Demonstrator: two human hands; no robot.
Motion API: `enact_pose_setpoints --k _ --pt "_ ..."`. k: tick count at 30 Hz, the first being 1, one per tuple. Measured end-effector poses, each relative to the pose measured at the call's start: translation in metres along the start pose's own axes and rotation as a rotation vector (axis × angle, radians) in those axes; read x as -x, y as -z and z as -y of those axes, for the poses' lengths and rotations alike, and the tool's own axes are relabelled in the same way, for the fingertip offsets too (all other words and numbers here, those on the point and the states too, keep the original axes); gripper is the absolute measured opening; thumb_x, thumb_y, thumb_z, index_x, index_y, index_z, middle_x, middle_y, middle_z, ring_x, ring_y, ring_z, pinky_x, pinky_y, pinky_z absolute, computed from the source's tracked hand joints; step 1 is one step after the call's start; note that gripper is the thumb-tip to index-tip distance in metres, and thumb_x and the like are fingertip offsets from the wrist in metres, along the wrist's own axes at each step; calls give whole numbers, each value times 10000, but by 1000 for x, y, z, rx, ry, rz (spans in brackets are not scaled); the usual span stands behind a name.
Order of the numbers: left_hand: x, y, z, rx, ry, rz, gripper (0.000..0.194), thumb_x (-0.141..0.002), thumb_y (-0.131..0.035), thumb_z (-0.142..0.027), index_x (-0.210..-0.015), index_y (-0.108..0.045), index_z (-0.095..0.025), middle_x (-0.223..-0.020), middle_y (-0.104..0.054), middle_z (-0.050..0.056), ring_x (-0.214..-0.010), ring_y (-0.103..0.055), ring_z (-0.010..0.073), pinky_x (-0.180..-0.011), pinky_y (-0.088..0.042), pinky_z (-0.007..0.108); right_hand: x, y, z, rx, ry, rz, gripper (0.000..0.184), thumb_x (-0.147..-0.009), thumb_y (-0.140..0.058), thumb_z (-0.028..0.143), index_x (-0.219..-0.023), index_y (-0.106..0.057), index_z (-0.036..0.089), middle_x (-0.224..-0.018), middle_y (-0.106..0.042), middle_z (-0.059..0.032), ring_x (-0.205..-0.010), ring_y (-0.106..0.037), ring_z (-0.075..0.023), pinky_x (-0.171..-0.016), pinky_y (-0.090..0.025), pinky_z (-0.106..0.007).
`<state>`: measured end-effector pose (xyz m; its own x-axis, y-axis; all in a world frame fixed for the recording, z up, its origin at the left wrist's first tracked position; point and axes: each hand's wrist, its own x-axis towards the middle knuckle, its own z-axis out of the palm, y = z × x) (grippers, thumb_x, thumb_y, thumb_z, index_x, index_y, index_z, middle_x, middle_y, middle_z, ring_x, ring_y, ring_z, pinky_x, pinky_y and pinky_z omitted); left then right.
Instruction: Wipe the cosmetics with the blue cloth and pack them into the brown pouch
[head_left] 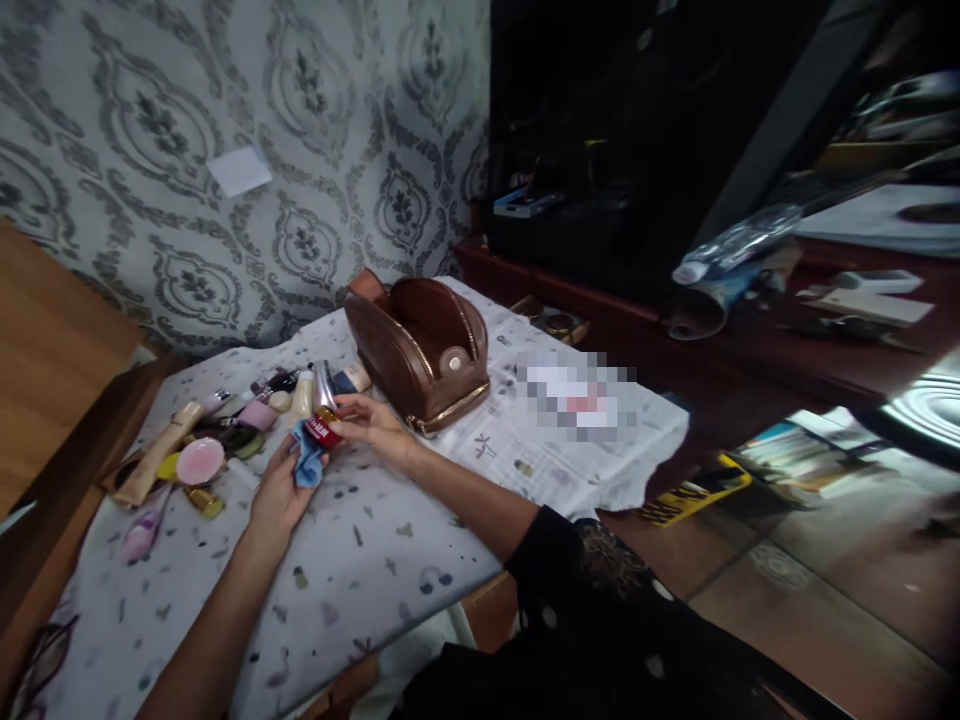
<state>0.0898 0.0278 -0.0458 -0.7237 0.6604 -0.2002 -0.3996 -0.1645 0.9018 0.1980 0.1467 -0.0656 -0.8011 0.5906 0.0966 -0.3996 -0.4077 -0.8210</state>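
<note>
My left hand (274,492) is closed on a crumpled blue cloth (307,468), which lies against a small red container (321,432) with a gold top and white lettering. From the other side, the fingers of my right hand (377,428) grip that container. Just beyond my hands stand a cream tube (302,395) and a silver-coloured item (324,380). A brown zip bag (397,350) sits unzipped to the right of them. To the left is a spread of cosmetics, among them a round pink compact (200,460) and a lilac tube (141,535).
A patterned white cloth (360,560) covers the table. Behind it rises a papered wall (300,150) with a white switch plate. Right of the table, a dark red cabinet (622,370) carries a plastic bottle (739,243). A small box (551,320) is behind the bag.
</note>
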Motion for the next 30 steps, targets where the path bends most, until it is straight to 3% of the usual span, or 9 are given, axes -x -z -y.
enact_pose_setpoints --k 6,14,23,30 --pt "3 3 1 74 7 127 280 -726 -761 -92 -971 -682 -203 -963 -759 12 -770 -711 135 -701 -622 264 -1 2 -2 70 44 -15 657 -497 -922 326 -1085 -675 170 -1004 -710 -33 -959 -653 -168 -990 -479 -369" --pt "6 4 1 39 -32 326 435 -636 -895 -239 -1014 -684 -200 -985 -746 13 -783 -702 118 -740 -610 230 4 2 1 221 93 -7 657 -550 -892 369 -1128 -670 150 -1021 -705 -55 -952 -642 -182 -910 -506 -356" --pt "2 5 11 -53 -53 255 474 -630 -904 -316 -1026 -688 -171 -859 -747 11 -614 -666 94 -622 -591 203 7 2 2 475 261 12 587 -621 -847 372 -1130 -645 161 -1104 -659 -60 -969 -630 -186 -827 -516 -321" --pt "0 3 11 -85 -69 225 482 -606 -909 -352 -970 -656 -162 -744 -714 -15 -556 -663 103 -542 -567 201 10 1 6 627 342 -12 497 -663 -818 346 -1095 -632 185 -1054 -637 -40 -984 -604 -188 -881 -489 -330"
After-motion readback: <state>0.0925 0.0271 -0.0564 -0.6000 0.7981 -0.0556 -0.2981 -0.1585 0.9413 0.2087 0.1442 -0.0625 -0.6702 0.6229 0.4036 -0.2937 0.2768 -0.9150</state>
